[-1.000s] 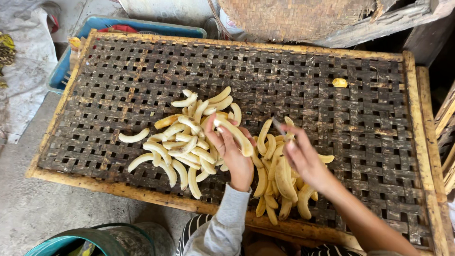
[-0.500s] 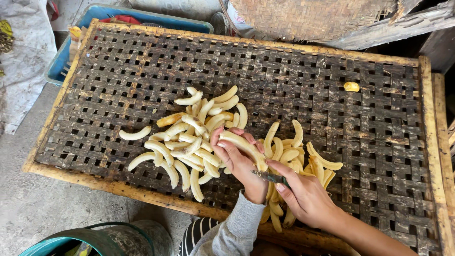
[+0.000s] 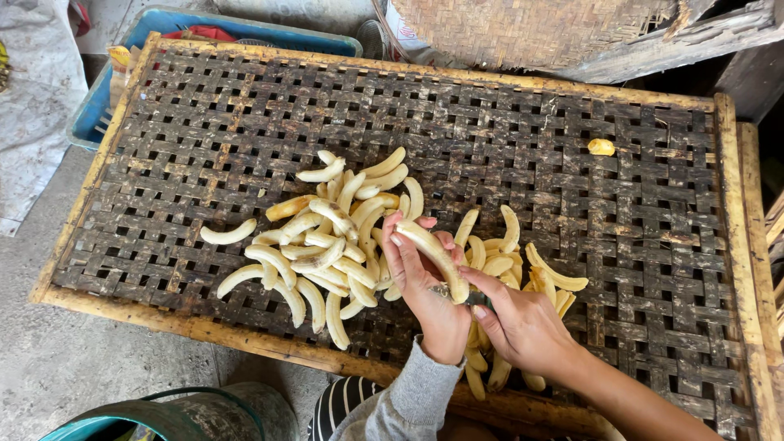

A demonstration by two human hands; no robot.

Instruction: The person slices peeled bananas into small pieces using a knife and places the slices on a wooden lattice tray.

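- The left hand (image 3: 429, 290) cups a peeled banana (image 3: 433, 257) above the woven bamboo tray (image 3: 572, 163), between two banana piles (image 3: 327, 237).
- The right hand (image 3: 518, 322) pinches a small knife (image 3: 447, 291) at the banana's lower end — the step looks like slicing it lengthwise, which needs a steady draw of the blade.
- No labels show; a blue crate (image 3: 98, 106) sits behind the tray.

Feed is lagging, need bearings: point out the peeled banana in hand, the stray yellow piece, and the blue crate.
peeled banana (image 3: 431, 249), head view, mid-length
stray yellow piece (image 3: 601, 147), head view, centre
blue crate (image 3: 88, 118), head view, left rim
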